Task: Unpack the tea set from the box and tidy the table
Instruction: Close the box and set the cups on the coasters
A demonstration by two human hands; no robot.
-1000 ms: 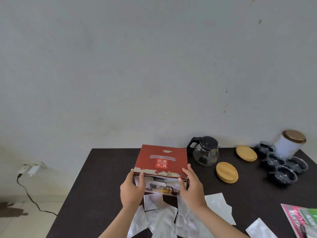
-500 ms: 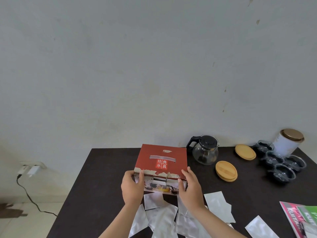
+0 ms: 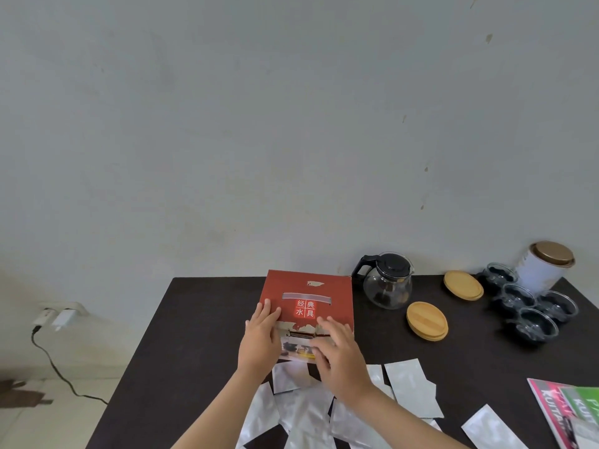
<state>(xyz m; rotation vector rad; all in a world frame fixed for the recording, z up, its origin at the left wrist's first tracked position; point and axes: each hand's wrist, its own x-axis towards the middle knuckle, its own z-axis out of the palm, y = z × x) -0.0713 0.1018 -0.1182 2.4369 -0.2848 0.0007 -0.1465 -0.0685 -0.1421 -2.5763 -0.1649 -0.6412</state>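
Head view: packets (image 3: 409, 388) before box (image 3: 308, 296).

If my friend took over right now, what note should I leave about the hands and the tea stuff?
Left hand: flat on the red box, at its left side.
Right hand: open, fingers spread over the box's near edge.
The box sits on the dark table; its lid looks barely started.
Already out: glass teapot, wooden lids, dark cups, tin.
Left: open the box, then clear the silver packets.
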